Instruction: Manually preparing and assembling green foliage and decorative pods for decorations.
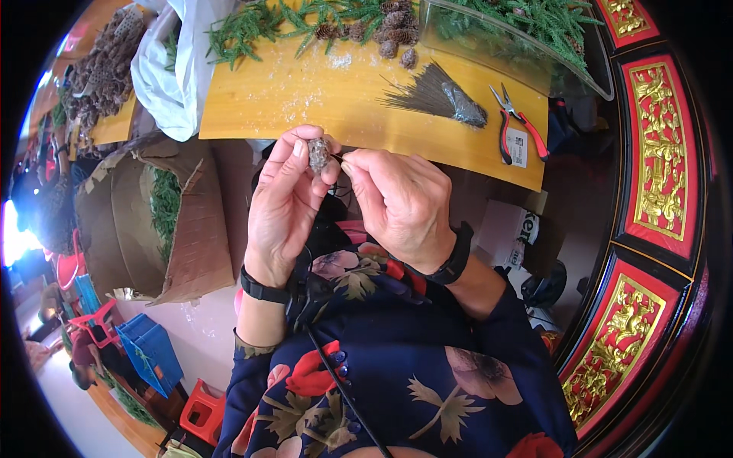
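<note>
My left hand [286,179] holds a small brown pine cone [319,155] between thumb and fingers, just off the table's near edge. Close against the cone's right side, my right hand [401,200] is pinched on a thin dark wire [339,158], of which only a short bit shows. On the yellow table [290,103] lies a fanned bundle of dark wires [439,95], its right end wrapped in clear plastic. Red-handled pliers [519,122] rest to the right of it, jaws apart. Several more pine cones [397,34] sit in a heap at the far side.
Green artificial sprigs [244,32] lie along the far edge, and more fill a clear plastic bin [519,53]. A white plastic bag [172,99] hangs at the left. Below stands an open cardboard box [206,237]. Carved red and gold panels [658,153] line the right side.
</note>
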Demonstrator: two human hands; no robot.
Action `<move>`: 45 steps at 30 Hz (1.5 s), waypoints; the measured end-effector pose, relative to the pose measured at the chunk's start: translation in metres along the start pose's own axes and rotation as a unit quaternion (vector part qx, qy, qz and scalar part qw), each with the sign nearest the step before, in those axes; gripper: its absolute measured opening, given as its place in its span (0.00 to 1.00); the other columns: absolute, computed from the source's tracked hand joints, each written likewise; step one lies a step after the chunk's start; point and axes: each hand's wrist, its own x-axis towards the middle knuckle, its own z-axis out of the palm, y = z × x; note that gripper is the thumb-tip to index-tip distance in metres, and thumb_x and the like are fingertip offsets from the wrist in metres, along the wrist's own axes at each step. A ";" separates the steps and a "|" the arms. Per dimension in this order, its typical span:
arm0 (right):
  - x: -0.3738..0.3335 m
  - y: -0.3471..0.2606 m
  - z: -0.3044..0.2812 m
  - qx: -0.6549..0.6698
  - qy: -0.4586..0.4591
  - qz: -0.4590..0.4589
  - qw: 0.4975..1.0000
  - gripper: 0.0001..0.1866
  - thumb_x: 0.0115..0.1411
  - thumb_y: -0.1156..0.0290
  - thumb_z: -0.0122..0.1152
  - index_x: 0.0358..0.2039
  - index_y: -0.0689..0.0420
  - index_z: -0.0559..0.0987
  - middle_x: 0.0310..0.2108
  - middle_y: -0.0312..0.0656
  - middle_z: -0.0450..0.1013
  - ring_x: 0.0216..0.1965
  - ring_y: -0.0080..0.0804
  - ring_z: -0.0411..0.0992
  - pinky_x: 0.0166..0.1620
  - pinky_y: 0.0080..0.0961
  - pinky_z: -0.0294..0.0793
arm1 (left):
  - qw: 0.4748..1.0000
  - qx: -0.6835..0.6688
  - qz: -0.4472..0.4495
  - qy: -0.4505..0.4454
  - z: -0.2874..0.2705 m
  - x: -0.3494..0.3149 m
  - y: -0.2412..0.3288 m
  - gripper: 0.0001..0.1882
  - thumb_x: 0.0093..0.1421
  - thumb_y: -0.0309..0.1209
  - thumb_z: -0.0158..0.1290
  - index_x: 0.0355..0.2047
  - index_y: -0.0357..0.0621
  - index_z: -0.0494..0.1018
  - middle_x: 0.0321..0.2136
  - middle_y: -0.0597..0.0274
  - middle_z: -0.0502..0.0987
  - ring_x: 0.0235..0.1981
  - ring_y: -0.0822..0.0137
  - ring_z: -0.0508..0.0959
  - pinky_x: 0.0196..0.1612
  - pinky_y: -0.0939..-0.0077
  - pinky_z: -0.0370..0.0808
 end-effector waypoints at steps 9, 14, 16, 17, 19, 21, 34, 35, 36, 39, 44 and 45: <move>0.002 0.001 0.007 0.029 -0.018 0.015 0.999 0.06 0.53 0.81 0.62 0.31 0.59 0.76 0.22 0.41 0.75 0.22 0.36 0.75 0.27 0.28 0.69 | 1.000 0.007 -0.003 -0.016 -0.007 -0.001 -0.004 0.12 0.69 0.30 0.44 0.49 0.39 0.68 0.39 0.55 0.73 0.31 0.71 0.74 0.35 0.82 0.73; 0.000 0.003 0.009 0.026 0.027 -0.014 0.999 0.05 0.53 0.81 0.62 0.30 0.59 0.76 0.22 0.41 0.75 0.22 0.37 0.74 0.26 0.27 0.69 | 0.999 -0.009 0.037 -0.028 -0.010 0.000 -0.006 0.09 0.68 0.29 0.44 0.47 0.41 0.67 0.39 0.55 0.71 0.31 0.71 0.71 0.33 0.84 0.70; -0.003 0.004 0.009 0.032 0.026 -0.009 0.999 0.05 0.53 0.81 0.62 0.30 0.59 0.76 0.22 0.41 0.75 0.22 0.37 0.74 0.26 0.27 0.69 | 0.996 -0.049 0.048 -0.050 -0.012 0.001 -0.008 0.09 0.68 0.29 0.44 0.46 0.42 0.67 0.41 0.55 0.70 0.30 0.71 0.69 0.32 0.85 0.68; -0.004 0.004 0.010 0.039 0.026 -0.005 0.999 0.05 0.53 0.82 0.62 0.30 0.59 0.76 0.22 0.41 0.75 0.22 0.37 0.74 0.26 0.27 0.69 | 0.996 -0.049 0.047 -0.050 -0.013 0.001 -0.008 0.09 0.68 0.29 0.44 0.46 0.42 0.67 0.41 0.55 0.70 0.30 0.71 0.69 0.32 0.85 0.68; -0.004 0.003 0.010 0.045 0.026 0.000 0.999 0.05 0.53 0.82 0.62 0.30 0.59 0.76 0.21 0.41 0.75 0.22 0.37 0.74 0.26 0.27 0.68 | 0.994 -0.080 0.038 -0.063 -0.014 0.002 -0.008 0.09 0.68 0.29 0.44 0.47 0.42 0.66 0.42 0.54 0.68 0.29 0.71 0.68 0.31 0.86 0.66; 0.000 0.000 0.008 0.050 0.014 0.003 0.999 0.05 0.53 0.82 0.62 0.30 0.59 0.76 0.21 0.42 0.74 0.21 0.37 0.74 0.26 0.27 0.68 | 0.993 -0.094 0.031 -0.070 -0.014 0.002 -0.008 0.09 0.68 0.29 0.45 0.47 0.43 0.66 0.43 0.54 0.68 0.29 0.71 0.67 0.31 0.86 0.66; 0.004 0.006 0.003 0.114 -0.007 0.055 0.992 0.05 0.53 0.81 0.63 0.31 0.61 0.77 0.23 0.43 0.75 0.24 0.36 0.75 0.29 0.24 0.71 | 0.988 -0.132 -0.011 -0.077 -0.010 -0.001 -0.007 0.06 0.65 0.27 0.49 0.39 0.42 0.64 0.43 0.54 0.65 0.26 0.72 0.64 0.24 0.88 0.63; 0.004 0.007 0.003 0.114 -0.007 0.055 0.992 0.05 0.53 0.81 0.63 0.31 0.61 0.77 0.23 0.43 0.75 0.24 0.36 0.75 0.29 0.24 0.71 | 0.989 -0.120 -0.016 -0.079 -0.010 -0.002 -0.006 0.06 0.65 0.27 0.49 0.38 0.42 0.64 0.42 0.54 0.65 0.26 0.72 0.64 0.23 0.88 0.62; 0.005 0.008 0.001 0.146 -0.015 0.071 0.987 0.05 0.53 0.81 0.63 0.31 0.61 0.78 0.23 0.43 0.75 0.25 0.36 0.75 0.29 0.23 0.71 | 0.991 -0.108 -0.021 -0.082 -0.010 -0.003 -0.005 0.06 0.65 0.27 0.50 0.37 0.42 0.64 0.42 0.54 0.65 0.26 0.73 0.64 0.22 0.89 0.61; 0.008 0.012 -0.003 0.209 -0.032 0.102 0.972 0.04 0.53 0.82 0.63 0.31 0.62 0.78 0.24 0.43 0.75 0.26 0.35 0.75 0.30 0.22 0.72 | 0.986 -0.130 -0.034 -0.094 -0.013 -0.004 -0.009 0.06 0.65 0.27 0.50 0.36 0.42 0.64 0.43 0.53 0.65 0.26 0.72 0.64 0.21 0.90 0.60; 0.017 0.020 -0.007 0.186 -0.061 0.047 0.980 0.05 0.53 0.84 0.62 0.30 0.62 0.79 0.24 0.42 0.75 0.25 0.34 0.75 0.29 0.22 0.71 | 0.989 -0.120 -0.049 -0.075 -0.013 -0.005 -0.009 0.06 0.66 0.30 0.48 0.37 0.42 0.64 0.44 0.50 0.67 0.25 0.72 0.65 0.20 0.90 0.60; 0.019 0.022 -0.008 0.177 -0.065 0.031 0.982 0.05 0.53 0.84 0.62 0.30 0.62 0.79 0.24 0.42 0.75 0.25 0.34 0.74 0.29 0.22 0.71 | 0.989 -0.120 -0.049 -0.075 -0.013 -0.005 -0.008 0.06 0.66 0.30 0.48 0.37 0.42 0.64 0.44 0.50 0.67 0.25 0.72 0.65 0.20 0.90 0.60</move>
